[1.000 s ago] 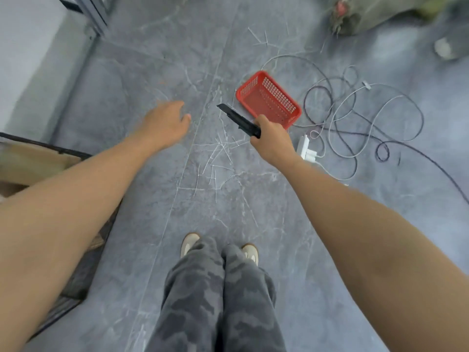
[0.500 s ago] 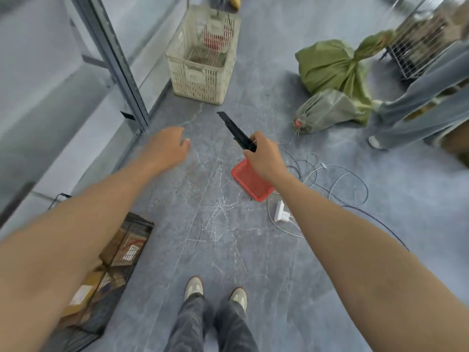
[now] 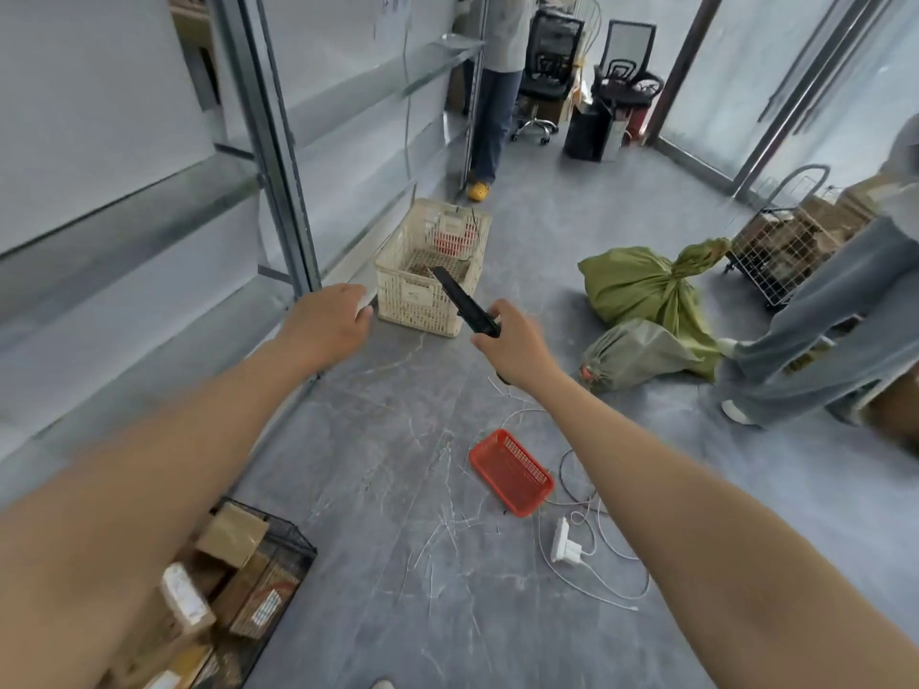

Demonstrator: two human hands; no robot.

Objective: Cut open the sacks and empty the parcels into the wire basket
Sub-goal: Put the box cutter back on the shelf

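My right hand (image 3: pixel 514 348) grips a black utility knife (image 3: pixel 463 301) that points up and to the left. My left hand (image 3: pixel 325 325) is stretched forward, empty, fingers loosely curled. Two tied sacks lie on the floor to the right: a large green sack (image 3: pixel 641 285) and a smaller grey-green sack (image 3: pixel 631 355) in front of it. A black wire basket (image 3: pixel 283 549) with several cardboard parcels in it stands at the lower left, partly hidden by my left arm.
A cream plastic crate (image 3: pixel 427 271) stands by the glass wall ahead. A small red tray (image 3: pixel 512 472), a white power strip (image 3: pixel 564 542) and loose cables lie on the floor. A person's legs (image 3: pixel 815 350) stand at right beside a wire cart (image 3: pixel 781 256). Another person stands far back.
My view has lifted from the floor at my feet to the room ahead, bringing the sacks, crate and wire basket into sight. Both arms stay stretched out, knife still in my right hand.
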